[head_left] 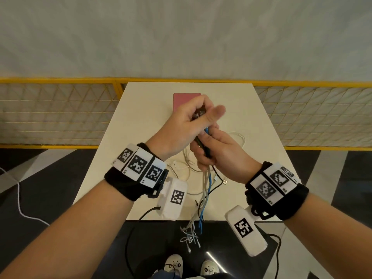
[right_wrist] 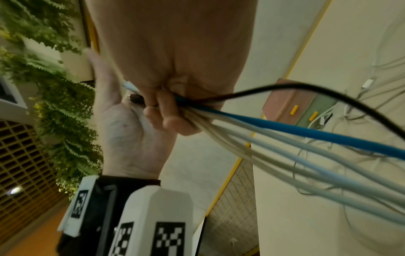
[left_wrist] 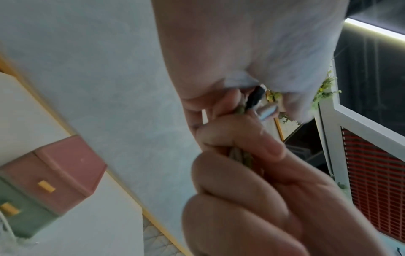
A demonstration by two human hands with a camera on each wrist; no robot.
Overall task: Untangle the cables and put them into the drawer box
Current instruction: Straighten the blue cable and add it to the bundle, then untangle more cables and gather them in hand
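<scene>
Both hands hold one bundle of cables (head_left: 202, 206) above the cream table (head_left: 141, 137). My left hand (head_left: 198, 115) grips the bundle's upper end, where a silver plug (left_wrist: 267, 110) and a black connector (left_wrist: 255, 98) stick out. Just below it, my right hand (head_left: 203, 156) is curled round the same bundle. A blue cable (right_wrist: 306, 131), a black cable (right_wrist: 306, 85) and several pale ones fan out from that fist. The loose ends hang past the table's front edge. The drawer box (head_left: 184, 99), pink on top with a green drawer (left_wrist: 24, 216), stands behind the hands.
More white cables (head_left: 179, 164) lie tangled on the table under the hands, with a loose USB plug (head_left: 225, 182) on the right. A yellow mesh railing (head_left: 60, 117) runs behind the table. My shoes (head_left: 175, 264) show below its front edge.
</scene>
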